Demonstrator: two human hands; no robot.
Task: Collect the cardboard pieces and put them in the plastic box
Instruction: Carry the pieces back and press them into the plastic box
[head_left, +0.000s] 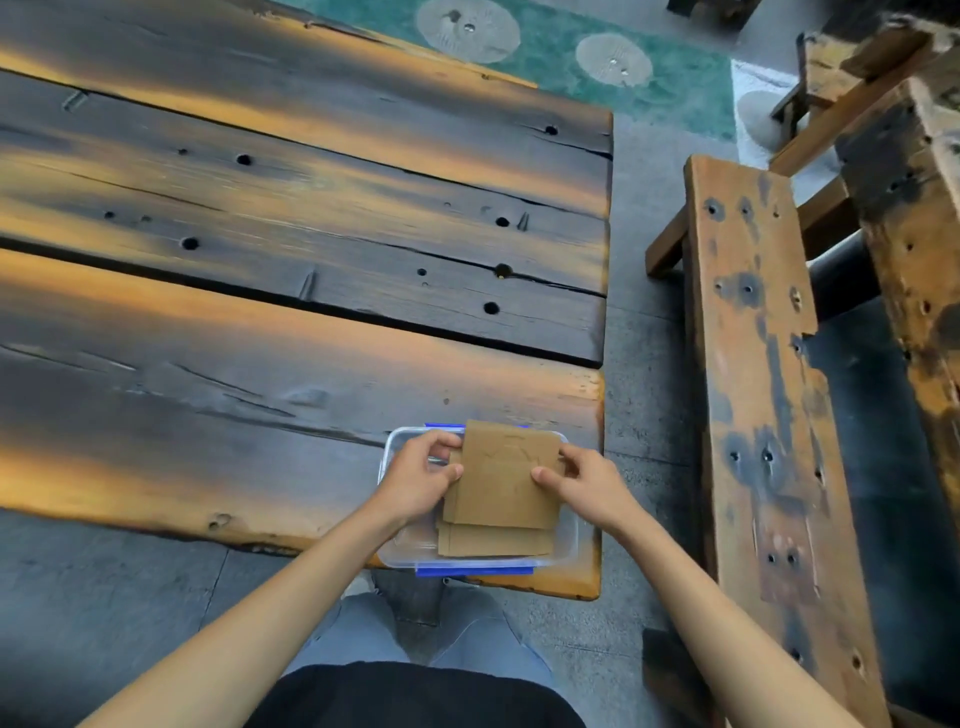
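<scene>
Presently, both thumbs press on top of the cardboard pieces (504, 478), fingers curled under the side edges: the left hand (418, 483) clamps the left edge, the right hand (584, 483) the right. Both wrists are straight, bare forearms converging from below. The stack sits tilted over the plastic box (569, 540), more brown pieces lying inside. The box rests at the table's (208, 364) near right corner, beside a wooden bench (758, 364).

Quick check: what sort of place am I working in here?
Probably a rustic seating area, perhaps a patio or cafe: a charred plank table, a matching weathered wooden bench beside it, and a grey tiled floor.
</scene>
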